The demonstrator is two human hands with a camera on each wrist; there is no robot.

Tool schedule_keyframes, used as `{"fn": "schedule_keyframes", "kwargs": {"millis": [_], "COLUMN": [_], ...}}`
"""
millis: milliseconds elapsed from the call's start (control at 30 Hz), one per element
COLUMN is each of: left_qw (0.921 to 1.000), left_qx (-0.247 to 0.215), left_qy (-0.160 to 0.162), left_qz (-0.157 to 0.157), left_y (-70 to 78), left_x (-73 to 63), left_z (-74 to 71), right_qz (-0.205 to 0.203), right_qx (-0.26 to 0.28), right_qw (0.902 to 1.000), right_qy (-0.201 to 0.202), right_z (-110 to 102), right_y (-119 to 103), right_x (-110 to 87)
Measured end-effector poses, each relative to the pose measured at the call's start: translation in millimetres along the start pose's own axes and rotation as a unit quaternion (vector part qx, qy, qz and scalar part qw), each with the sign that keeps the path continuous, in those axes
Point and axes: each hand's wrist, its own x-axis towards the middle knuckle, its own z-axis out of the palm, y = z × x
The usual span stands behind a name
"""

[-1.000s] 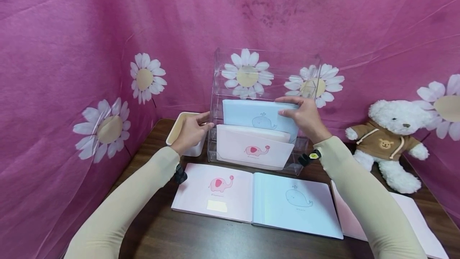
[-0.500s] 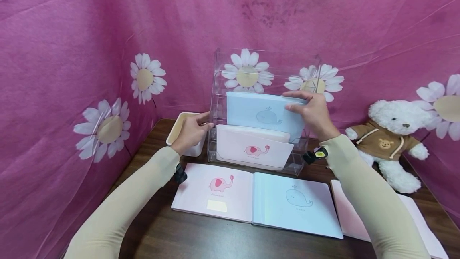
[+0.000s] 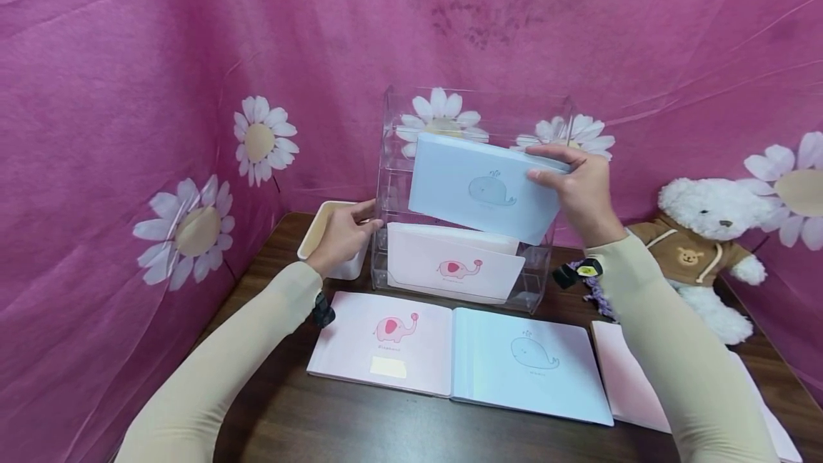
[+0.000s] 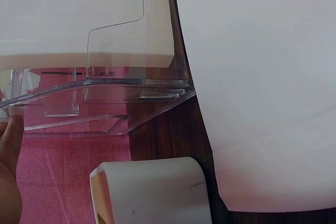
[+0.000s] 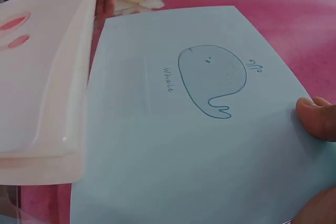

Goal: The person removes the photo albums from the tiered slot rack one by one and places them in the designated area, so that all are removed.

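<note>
My right hand [image 3: 585, 195] pinches the upper right corner of a pale blue whale booklet [image 3: 450, 177], thumb in front. The booklet hangs tilted before a clear tiered display rack [image 3: 381, 195]; its whale drawing and the word "Whale" show in the right wrist view. At the rack's left side my left hand [image 3: 341, 238] holds the side panel between thumb and fingers; the left wrist view catches only part of that hand. A pink elephant booklet [image 3: 418, 263] leans in the rack's lowest tier, below the blue one.
Flat on the brown table [image 3: 360, 420] lie a pink elephant booklet [image 3: 347, 334] and a blue whale booklet [image 3: 495, 370], side by side. More pink booklets [image 3: 630, 384] lie partly under my right forearm. A white bin [image 3: 315, 231] stands left; a teddy bear [image 3: 697, 256] sits right.
My right hand has lifted the blue whale booklet up and to the right, out from behind the pink one, and it has tilted. My left hand has stayed put.
</note>
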Motion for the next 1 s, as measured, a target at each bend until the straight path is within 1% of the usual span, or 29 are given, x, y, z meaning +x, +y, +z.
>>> {"fn": "schedule_keyframes", "kwargs": {"millis": [100,233,300,400,500,600,733,833,1000], "left_qw": [1.0000,1.0000,1.0000,1.0000,1.0000,1.0000,0.9999,1.0000,1.0000], "left_qx": [-0.003,-0.003,-0.004,-0.006,-0.007,-0.008,-0.007,-0.005,-0.002], "left_qy": [-0.001,0.000,0.001,-0.001,-0.004,-0.004,-0.004,-0.004,-0.001], "left_qz": [0.000,0.003,0.004,0.001,-0.002,0.001,0.007,0.004,0.005], "left_y": [-0.2,-0.2,0.0,0.2,0.3,-0.3,-0.4,-0.7,-0.3], "left_x": [0.2,0.8,0.6,0.2,-0.4,-0.2,0.6,0.5,0.0], "left_z": [0.2,-0.1,-0.3,-0.2,-0.2,0.1,0.2,0.0,-0.5], "right_qz": [-0.005,-0.001,0.001,0.009,0.022,0.032,0.039,0.046,0.069], "right_qx": [0.024,0.083,0.128,0.194,0.239,0.254,0.261,0.269,0.302], "right_qw": [0.9996,0.9963,0.9915,0.9806,0.9704,0.9663,0.9644,0.9620,0.9507], "right_qy": [0.010,0.021,0.025,0.028,0.028,0.028,0.022,0.009,-0.014], "right_z": [-2.7,-7.2,-9.2,-11.3,-13.6,-14.9,-15.2,-14.8,-15.4], "right_y": [-5.5,-10.9,-12.5,-14.2,-15.6,-16.0,-17.3,-18.3,-18.3], "right_x": [-0.7,-1.3,-1.3,-2.5,-6.9,-14.0,-25.7,-33.9,-45.6]}}
